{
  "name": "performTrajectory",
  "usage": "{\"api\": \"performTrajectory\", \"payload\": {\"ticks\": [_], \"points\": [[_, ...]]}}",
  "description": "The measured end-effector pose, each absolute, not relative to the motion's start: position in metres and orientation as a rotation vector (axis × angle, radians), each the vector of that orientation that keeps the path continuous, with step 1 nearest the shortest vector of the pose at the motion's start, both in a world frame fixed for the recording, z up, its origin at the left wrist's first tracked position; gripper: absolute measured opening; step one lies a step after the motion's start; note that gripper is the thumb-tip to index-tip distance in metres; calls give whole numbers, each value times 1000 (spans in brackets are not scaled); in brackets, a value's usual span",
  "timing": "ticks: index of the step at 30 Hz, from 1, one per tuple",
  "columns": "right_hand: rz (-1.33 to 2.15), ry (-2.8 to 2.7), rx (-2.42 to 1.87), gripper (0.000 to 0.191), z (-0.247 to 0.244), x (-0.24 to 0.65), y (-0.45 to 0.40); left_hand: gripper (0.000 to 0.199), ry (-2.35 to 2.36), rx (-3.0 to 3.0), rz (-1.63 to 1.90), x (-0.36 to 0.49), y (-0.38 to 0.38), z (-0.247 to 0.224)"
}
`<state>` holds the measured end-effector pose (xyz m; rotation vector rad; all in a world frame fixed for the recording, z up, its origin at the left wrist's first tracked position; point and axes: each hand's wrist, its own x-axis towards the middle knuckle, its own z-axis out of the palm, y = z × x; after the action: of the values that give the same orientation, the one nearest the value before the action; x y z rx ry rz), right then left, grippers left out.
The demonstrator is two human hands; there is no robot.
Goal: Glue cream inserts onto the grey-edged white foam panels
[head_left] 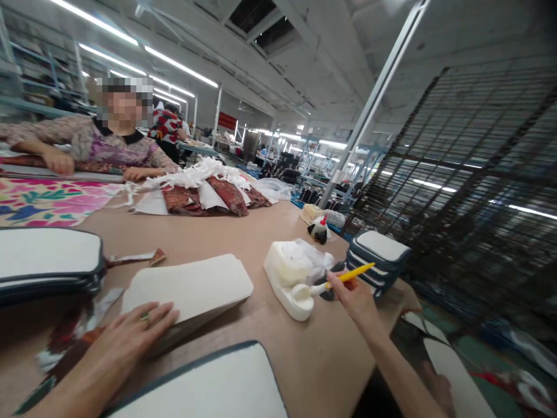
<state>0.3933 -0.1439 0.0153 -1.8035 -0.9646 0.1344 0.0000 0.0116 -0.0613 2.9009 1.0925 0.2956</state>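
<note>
My left hand (134,325) lies with fingers stretched over the near left part of a white board with rounded corners (195,284). In my right hand (350,296) is a brush with a yellow handle (357,271), pinched between thumb and fingers. The brush's pale end reaches into the round opening of a white plastic container (274,268), and its tip is hidden there. Nearest me lies a white panel with a dark blue edge (217,383), cut off by the frame.
Dark-edged white panels are stacked at the left (47,252) and right (378,247). A small bottle with a red tip (321,227) stands behind the container. Across the table, a person (117,139) handles fabric beside a pile of brown cloth (187,200). A dark mesh rack (461,151) rises at right.
</note>
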Motion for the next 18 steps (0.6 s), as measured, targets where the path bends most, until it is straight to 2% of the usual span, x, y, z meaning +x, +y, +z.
{"api": "performTrajectory", "payload": {"ticks": [7,14,18], "points": [[228,-1015,-1888,34,-22,399,-122,51,1197,2997,119,5,10,-63],[251,-992,-1951,31,-26,398,-152,53,1161,2912,24,2,14,-59],[177,-993,-1978,33,-18,406,-171,49,1119,2882,186,1,10,-51]]}}
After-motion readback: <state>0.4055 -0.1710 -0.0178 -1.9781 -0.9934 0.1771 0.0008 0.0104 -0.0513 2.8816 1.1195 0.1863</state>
